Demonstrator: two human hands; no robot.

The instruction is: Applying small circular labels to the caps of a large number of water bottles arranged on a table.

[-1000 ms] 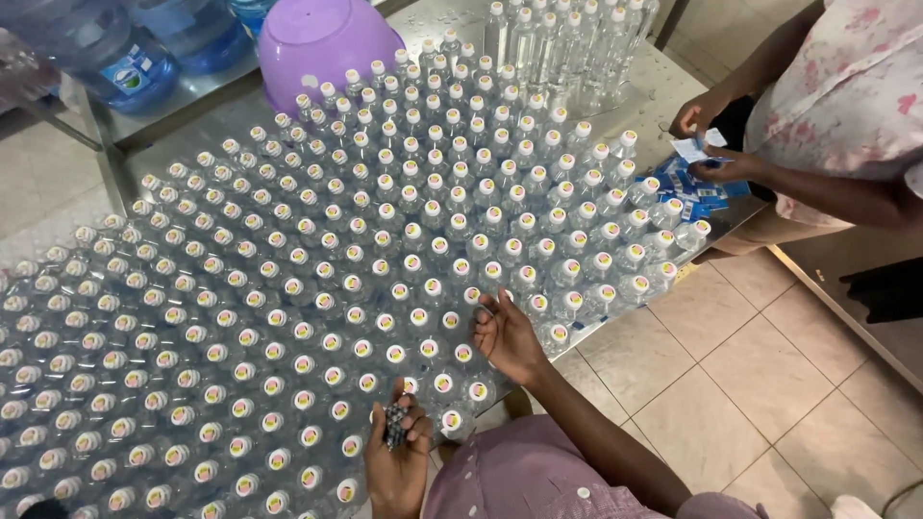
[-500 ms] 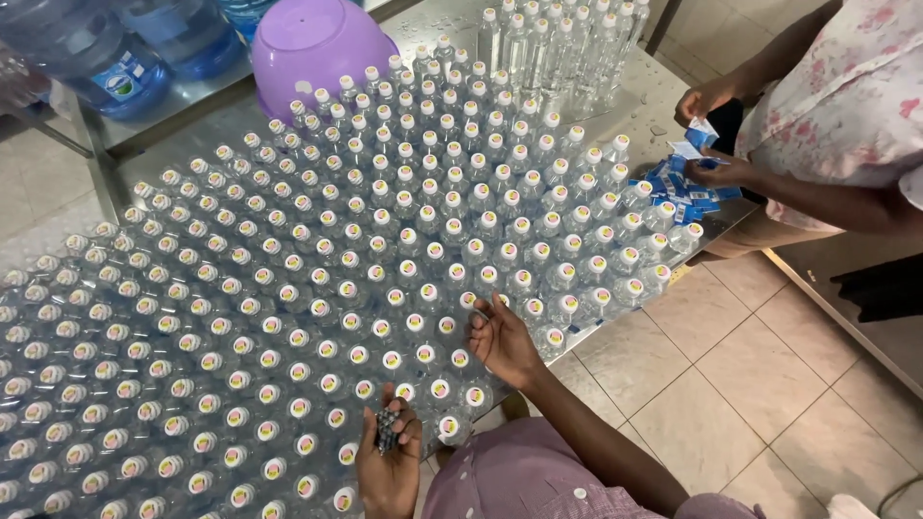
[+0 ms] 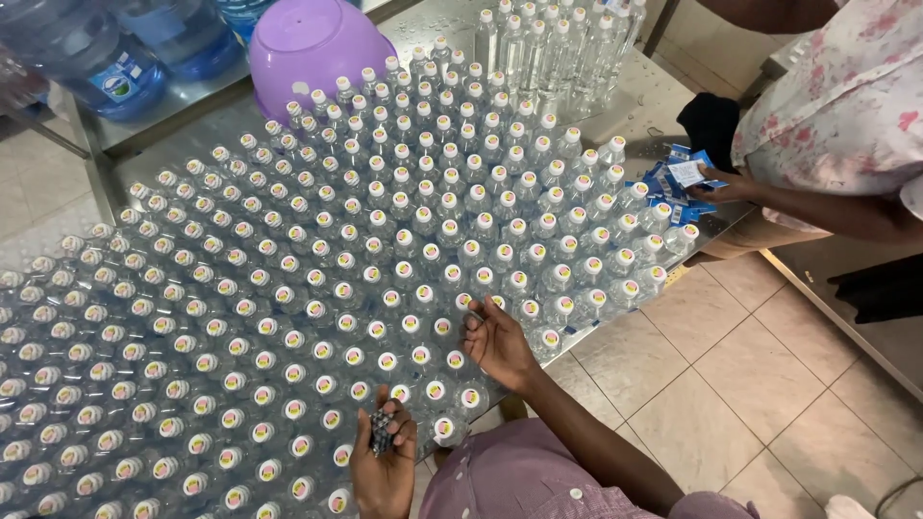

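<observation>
A wide field of small clear plastic bottles (image 3: 288, 288) with white caps stands upright and packed close together on a metal desk (image 3: 663, 96), covering nearly all of it. At the near edge of that field, the person's right hand (image 3: 498, 341) rests over the capped tops, palm partly turned up, its fingers (image 3: 474, 322) narrowed around something small and dark at one bottle's cap; what it is cannot be made out. The left hand (image 3: 385, 466) sits lower, just at the near rim of the bottles, with its fingers curled around a small stack of dark pieces (image 3: 383, 431) held upright in the palm. At the far side of the bottle field an upturned purple plastic bowl (image 3: 312, 43) lies against the outermost rows, and beyond it large blue water jugs (image 3: 115, 58) stand on a lower shelf. A cluster of taller clear bottles (image 3: 558, 48) stands at the far right corner of the field. To the right of the bottles, another person in a floral shirt holds a blue and white label (image 3: 688, 173) in a hand (image 3: 726, 185) above a loose pile of blue labels (image 3: 678, 197) lying on the desk edge.
</observation>
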